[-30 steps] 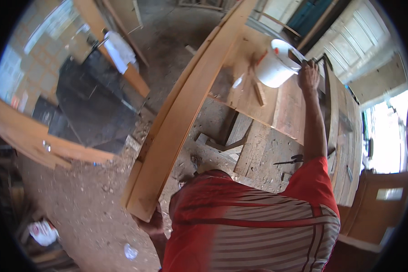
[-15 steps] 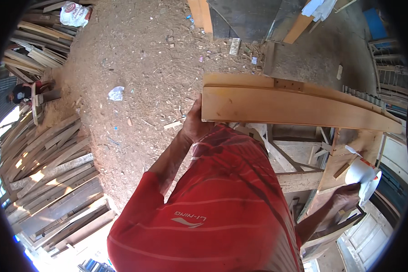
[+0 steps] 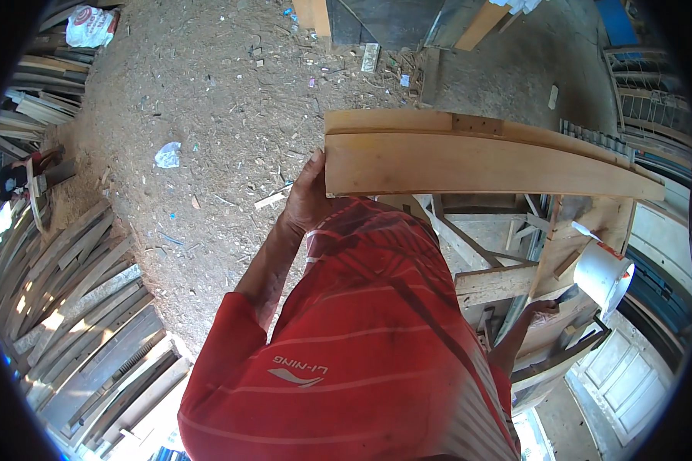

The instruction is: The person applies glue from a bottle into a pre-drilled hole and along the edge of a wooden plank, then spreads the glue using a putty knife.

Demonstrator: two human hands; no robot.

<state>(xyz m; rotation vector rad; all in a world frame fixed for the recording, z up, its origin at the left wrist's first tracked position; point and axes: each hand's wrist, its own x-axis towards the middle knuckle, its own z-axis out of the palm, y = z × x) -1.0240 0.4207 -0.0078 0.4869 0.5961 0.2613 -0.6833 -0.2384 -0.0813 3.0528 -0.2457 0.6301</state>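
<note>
A long, pale wooden door-like panel [image 3: 469, 165] lies on its side across the front of me, with a dark recess holding small holes in its upper strip. My left hand [image 3: 307, 194] is closed around its left end, thumb up along the end face. Off to the right, my right hand [image 3: 542, 309] is closed on a small tool, whose grey flat end [image 3: 569, 294] points at a white bucket [image 3: 603, 275]. The tool's exact kind is unclear. The bucket stands on a wooden bench top [image 3: 565, 257], just beyond the right hand.
Stacked planks [image 3: 92, 323] fill the left side. A person [image 3: 15, 180] is near the far left planks. Wood scraps and a plastic bag [image 3: 168, 155] litter the dirt floor. Timber framing [image 3: 500, 280] stands under the panel; a white panelled door [image 3: 611, 392] is at the lower right.
My right hand has drawn back from the bucket toward my body, and the small grey tool now shows in it. My left hand keeps hold of the panel's end. The whole view has shifted slightly.
</note>
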